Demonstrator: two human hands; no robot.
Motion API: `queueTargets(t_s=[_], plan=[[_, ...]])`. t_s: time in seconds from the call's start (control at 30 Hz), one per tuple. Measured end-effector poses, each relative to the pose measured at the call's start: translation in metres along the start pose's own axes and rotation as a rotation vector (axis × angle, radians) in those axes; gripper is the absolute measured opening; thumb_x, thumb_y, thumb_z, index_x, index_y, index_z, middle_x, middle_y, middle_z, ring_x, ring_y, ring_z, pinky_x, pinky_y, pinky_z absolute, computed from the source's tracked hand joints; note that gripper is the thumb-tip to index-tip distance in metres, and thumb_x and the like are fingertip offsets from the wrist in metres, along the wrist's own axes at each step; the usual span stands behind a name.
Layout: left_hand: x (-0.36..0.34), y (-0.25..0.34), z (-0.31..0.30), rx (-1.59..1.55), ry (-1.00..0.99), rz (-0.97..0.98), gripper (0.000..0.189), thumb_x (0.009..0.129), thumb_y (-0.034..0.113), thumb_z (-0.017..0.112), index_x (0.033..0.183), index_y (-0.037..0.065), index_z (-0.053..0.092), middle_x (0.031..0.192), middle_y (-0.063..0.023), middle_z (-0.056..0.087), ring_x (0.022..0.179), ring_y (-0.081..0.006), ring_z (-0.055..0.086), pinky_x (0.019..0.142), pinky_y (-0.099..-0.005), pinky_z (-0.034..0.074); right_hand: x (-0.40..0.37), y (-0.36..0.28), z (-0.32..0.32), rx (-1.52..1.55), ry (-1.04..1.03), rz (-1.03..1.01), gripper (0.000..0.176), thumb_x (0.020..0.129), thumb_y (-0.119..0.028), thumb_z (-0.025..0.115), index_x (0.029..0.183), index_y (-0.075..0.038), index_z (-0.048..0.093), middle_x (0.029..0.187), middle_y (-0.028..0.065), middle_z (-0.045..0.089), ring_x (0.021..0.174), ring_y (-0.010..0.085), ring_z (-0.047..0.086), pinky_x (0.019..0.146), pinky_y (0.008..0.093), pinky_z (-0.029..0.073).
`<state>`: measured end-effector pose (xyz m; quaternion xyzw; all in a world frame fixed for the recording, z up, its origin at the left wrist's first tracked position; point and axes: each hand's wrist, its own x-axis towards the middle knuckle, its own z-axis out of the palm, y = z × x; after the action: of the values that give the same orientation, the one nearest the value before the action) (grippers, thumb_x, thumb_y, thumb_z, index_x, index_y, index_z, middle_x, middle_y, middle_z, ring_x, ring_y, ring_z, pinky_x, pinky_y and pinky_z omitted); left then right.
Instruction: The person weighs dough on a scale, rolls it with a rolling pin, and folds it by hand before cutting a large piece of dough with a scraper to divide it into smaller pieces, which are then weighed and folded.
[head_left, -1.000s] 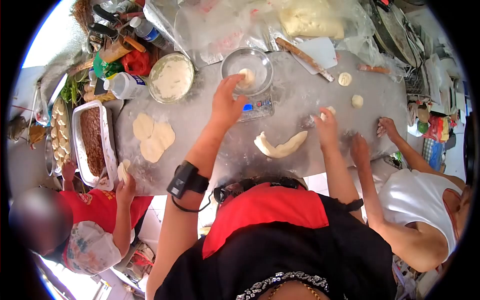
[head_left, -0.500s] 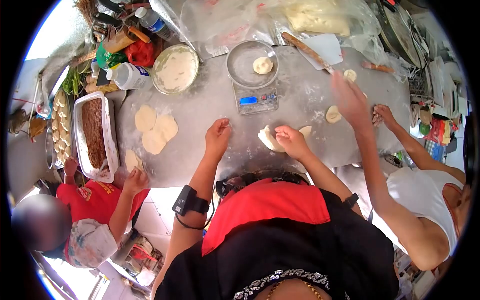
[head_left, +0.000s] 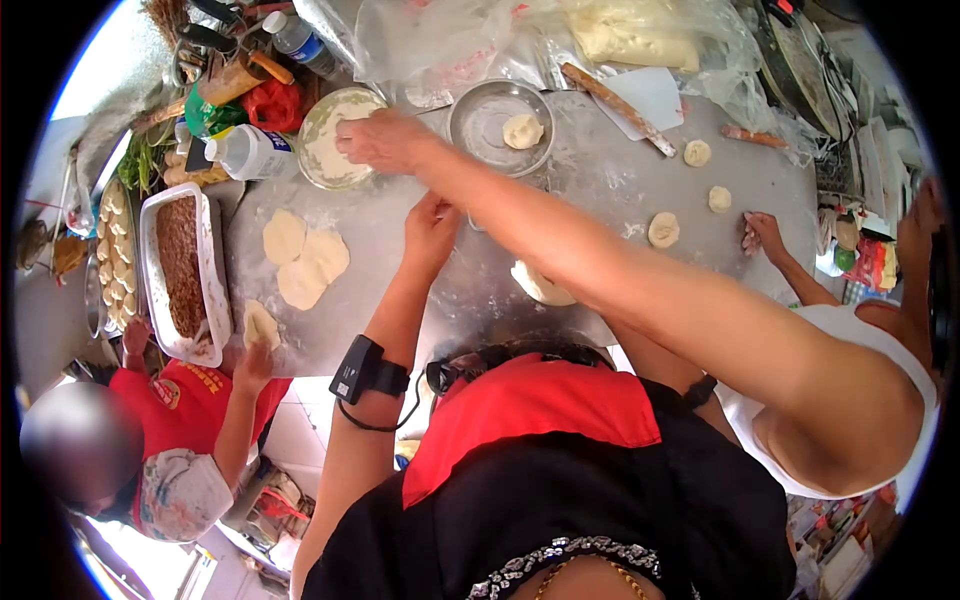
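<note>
My left hand [head_left: 432,238] is over the table just in front of the scale, its fingers curled together. A co-worker's forearm crosses its fingertips, so anything pinched there is hidden. My right hand is covered by that same arm; only part of my right forearm [head_left: 650,355] shows. A lump of white dough [head_left: 540,285] lies on the table near my right side, partly covered by the arm. A round ball of dough [head_left: 522,131] sits in the metal pan [head_left: 480,150] on the scale, most of which is covered.
The co-worker's arm [head_left: 600,260] stretches across in front of me, its hand [head_left: 385,140] in a plate of flour [head_left: 322,170]. Dough pieces [head_left: 664,230] and a rolling pin [head_left: 620,108] lie right. Flattened wrappers [head_left: 305,260] and a filling tray [head_left: 215,345] are left, beside another person.
The co-worker's arm has swung from the right across to the flour plate, covering my right hand and the scale's display. My left hand has moved slightly forward. The left person's wrapper is now lifted and folded.
</note>
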<state>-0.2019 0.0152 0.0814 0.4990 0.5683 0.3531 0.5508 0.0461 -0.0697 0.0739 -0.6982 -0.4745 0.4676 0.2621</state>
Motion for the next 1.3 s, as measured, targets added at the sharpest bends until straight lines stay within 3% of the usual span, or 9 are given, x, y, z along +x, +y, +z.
queueTargets(t_s=[0.17,0.27,0.53,0.8,0.87,0.97,1.03,1.17,1.3], plan=[[-0.022,-0.007,0.005,0.015,0.046,-0.057,0.025,0.081,0.005,0.058,0.105,-0.003,0.059,0.091,-0.0096,0.065,0.082,-0.0145,0.061,0.075,-0.0264,0.047,0.038,-0.046,0.004,-0.143,0.177,0.015,0.027,0.081,-0.018,0.062,0.106,-0.009,0.062,0.105,0.0114,0.062,0.096,0.0218,0.06,0.081,0.0351,0.047],[-0.04,-0.019,0.002,0.017,0.013,-0.096,0.026,0.081,0.006,0.059,0.106,-0.002,0.059,0.093,-0.0085,0.064,0.08,-0.014,0.06,0.073,-0.0266,0.047,0.081,-0.062,0.002,-0.261,0.39,-0.243,0.024,0.08,-0.018,0.062,0.102,-0.009,0.062,0.102,0.0107,0.062,0.094,0.0207,0.06,0.077,0.0354,0.047],[-0.088,-0.015,-0.02,0.075,0.015,-0.202,0.029,0.083,0.008,0.058,0.11,-0.001,0.058,0.101,-0.0089,0.062,0.089,-0.015,0.058,0.078,-0.0283,0.047,0.119,-0.101,0.004,-0.263,0.39,-0.44,0.02,0.081,-0.017,0.063,0.095,-0.003,0.063,0.081,0.009,0.065,0.07,0.0121,0.059,0.064,0.0298,0.047],[-0.072,0.029,0.001,-0.265,-0.029,-0.121,0.034,0.087,0.014,0.057,0.119,0.003,0.052,0.101,-0.0084,0.061,0.09,-0.0174,0.058,0.078,-0.0292,0.046,0.039,-0.083,0.012,0.105,0.057,-0.095,0.016,0.08,-0.014,0.065,0.092,-0.003,0.062,0.079,0.0015,0.064,0.068,0.0097,0.055,0.064,0.0253,0.046],[-0.073,0.055,0.021,-0.522,-0.087,-0.256,0.035,0.089,0.017,0.056,0.12,0.005,0.051,0.102,-0.0079,0.061,0.09,-0.0168,0.057,0.076,-0.0291,0.046,-0.006,-0.076,0.041,0.563,0.034,-0.081,0.015,0.081,-0.013,0.065,0.091,-0.003,0.06,0.082,-0.0004,0.061,0.074,0.0099,0.055,0.067,0.0267,0.046],[-0.066,0.047,0.032,-0.402,-0.311,-0.299,0.036,0.09,0.023,0.056,0.121,0.006,0.048,0.107,-0.0067,0.059,0.092,-0.0139,0.057,0.068,-0.0271,0.048,-0.034,-0.058,0.047,0.758,-0.095,-0.025,0.017,0.083,-0.013,0.064,0.096,-0.005,0.059,0.087,0.0009,0.059,0.078,0.0102,0.055,0.07,0.0253,0.045],[-0.058,0.044,0.038,-0.333,-0.214,-0.281,0.035,0.091,0.028,0.054,0.118,0.007,0.05,0.102,-0.0048,0.06,0.089,-0.0132,0.057,0.071,-0.0296,0.047,-0.047,-0.067,0.006,0.894,-0.292,0.051,0.017,0.084,-0.016,0.065,0.097,-0.006,0.06,0.087,0.0001,0.059,0.076,0.0088,0.053,0.07,0.0247,0.044],[-0.036,0.053,0.048,-0.473,-0.011,-0.333,0.031,0.092,0.032,0.051,0.111,0.007,0.052,0.095,-0.0028,0.061,0.083,-0.0133,0.058,0.072,-0.03,0.046,-0.066,-0.066,-0.021,0.891,-0.05,0.116,0.015,0.082,-0.014,0.066,0.095,-0.008,0.061,0.082,0.0001,0.059,0.073,0.0098,0.056,0.068,0.0243,0.045],[-0.008,0.023,0.053,-0.652,-0.219,-0.276,0.028,0.093,0.028,0.048,0.113,0.009,0.05,0.102,-0.0041,0.06,0.09,-0.0154,0.057,0.074,-0.0297,0.046,-0.076,-0.048,-0.02,0.706,0.03,0.13,0.011,0.081,-0.007,0.062,0.092,-0.007,0.061,0.086,0.0025,0.063,0.07,0.0102,0.058,0.062,0.0232,0.047]])
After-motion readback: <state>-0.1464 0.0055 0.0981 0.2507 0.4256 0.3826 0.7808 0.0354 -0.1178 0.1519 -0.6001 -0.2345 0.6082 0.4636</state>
